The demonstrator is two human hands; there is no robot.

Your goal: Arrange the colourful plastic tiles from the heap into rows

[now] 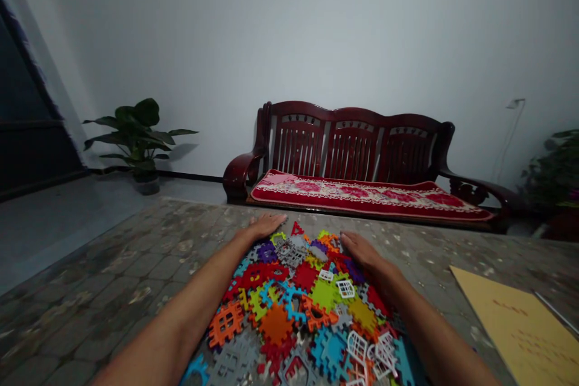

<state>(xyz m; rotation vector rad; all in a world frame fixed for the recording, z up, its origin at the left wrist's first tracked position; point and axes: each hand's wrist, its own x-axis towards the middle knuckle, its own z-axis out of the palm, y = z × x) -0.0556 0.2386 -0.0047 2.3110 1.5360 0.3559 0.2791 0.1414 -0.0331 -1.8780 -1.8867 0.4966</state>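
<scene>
A wide heap of colourful interlocking plastic building pieces covers the table between my forearms. Many pieces are square with toothed edges, in orange, red, blue, green, purple and grey. At the far left edge of the heap, my left hand rests flattened with its fingers stretched out. My right hand lies along the far right edge, fingers extended beside orange and purple pieces. Neither hand grips a piece. White lattice window pieces lie on the near right part of the heap.
The heap is on a table with a patterned grey-brown cover. A yellow sheet with writing and a thin pen-like stick are at right. Beyond stand a dark wooden bench with a red cushion and a potted plant.
</scene>
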